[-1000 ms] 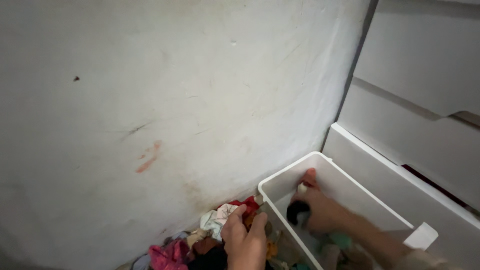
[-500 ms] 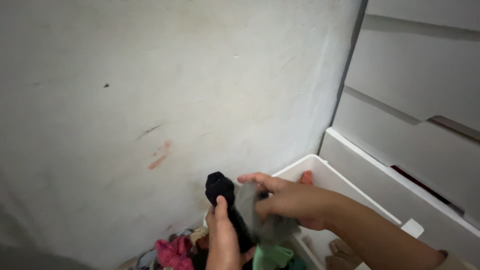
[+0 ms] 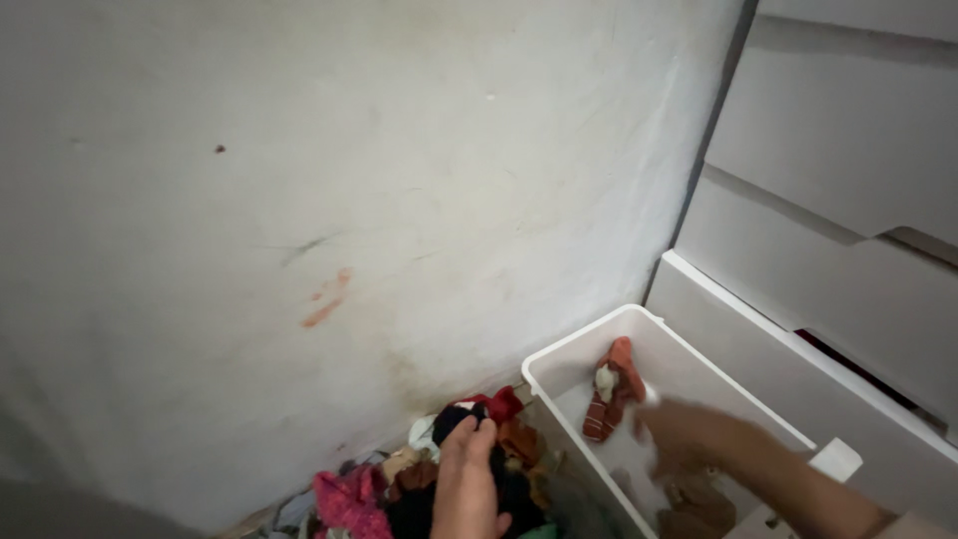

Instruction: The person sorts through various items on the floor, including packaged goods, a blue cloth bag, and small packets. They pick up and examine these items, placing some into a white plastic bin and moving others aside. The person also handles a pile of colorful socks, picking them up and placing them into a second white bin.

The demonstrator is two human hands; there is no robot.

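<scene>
I am pinching a black sock (image 3: 461,417) in my left hand (image 3: 467,486), fingers closed on it, left of the white bin (image 3: 589,344). My right hand (image 3: 689,439), blurred, grip unclear, is hovering inside the bin; keeping pairs together matters here.

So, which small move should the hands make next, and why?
Probably lift the black sock toward the white bin: the left hand rests on it atop the clothes pile, while the blurred right hand is inside the bin.
</scene>
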